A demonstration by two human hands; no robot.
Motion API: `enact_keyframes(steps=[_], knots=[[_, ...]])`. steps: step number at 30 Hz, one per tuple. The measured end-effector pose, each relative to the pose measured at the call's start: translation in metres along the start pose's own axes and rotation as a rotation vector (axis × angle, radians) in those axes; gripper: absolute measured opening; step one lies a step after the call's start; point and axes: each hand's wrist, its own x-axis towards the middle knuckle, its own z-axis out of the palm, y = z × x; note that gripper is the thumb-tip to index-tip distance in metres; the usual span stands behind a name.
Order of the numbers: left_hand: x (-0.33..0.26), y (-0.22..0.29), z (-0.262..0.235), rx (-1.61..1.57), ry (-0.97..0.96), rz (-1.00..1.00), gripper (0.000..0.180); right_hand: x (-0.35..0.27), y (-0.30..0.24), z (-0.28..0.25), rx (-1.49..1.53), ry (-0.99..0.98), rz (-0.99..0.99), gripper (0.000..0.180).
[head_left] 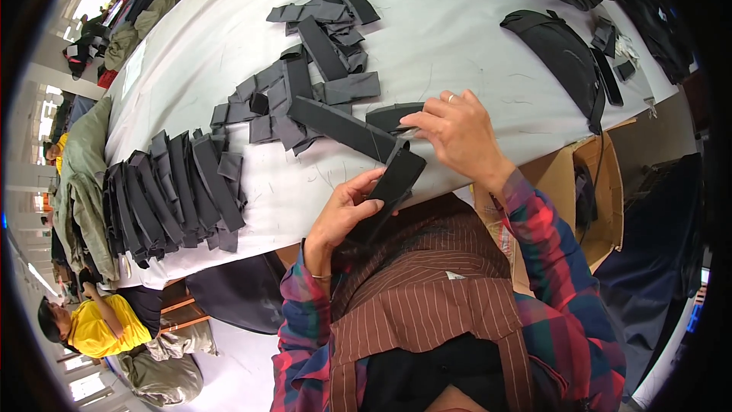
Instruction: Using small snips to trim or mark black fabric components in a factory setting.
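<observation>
Black strip (398, 175) lay between left hand (343, 210) and right hand (461, 133).
Left hand gripped it, thumb on top; right hand curled just beyond its far end, hold unclear.

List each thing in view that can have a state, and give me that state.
Left hand: closed on the held strip
Held strip: tilted, gripped near its lower part
Right hand: fingers bent together; whether they grip anything is unclear
Loose strips: heaped, overlapping at different angles
Strip row: lined up side by side
Curved black item: lying down
Cardboard box: open
White table cover: spread out, creased
</observation>
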Motion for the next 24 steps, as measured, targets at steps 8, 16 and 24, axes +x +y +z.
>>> enact_keyframes(steps=[8,16,24], knots=[[-0.001,0.005,-0.01,-0.545,-0.024,0.156,0.04,-0.008,-0.006,-0.008,0.084,0.065,0.127,0.024],[0.01,0.014,-0.008,-0.628,-0.006,0.209,0.04,-0.013,-0.012,0.001,0.12,0.093,0.165,0.022],[0.007,0.017,-0.003,-0.543,0.021,0.202,0.044,0.001,-0.024,0.014,0.156,0.128,0.143,0.022]])
